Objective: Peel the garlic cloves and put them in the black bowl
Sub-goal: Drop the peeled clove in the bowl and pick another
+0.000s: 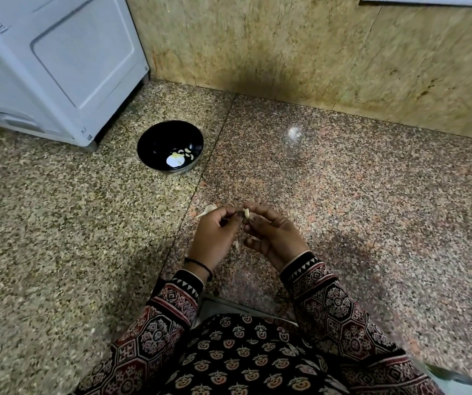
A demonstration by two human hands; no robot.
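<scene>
Left hand (215, 235) and right hand (276, 238) both pinched the small pale garlic clove (246, 213) over the speckled granite counter (343, 195), likely to work the skin off; round black bowl (155, 132) sat well apart, peeled cloves (186, 153) inside.

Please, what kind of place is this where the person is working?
Most likely a home kitchen. The work surface is a speckled stone counter with a stone wall behind it, a white appliance stands at the back left, and a black bowl holds peeled garlic.
</scene>
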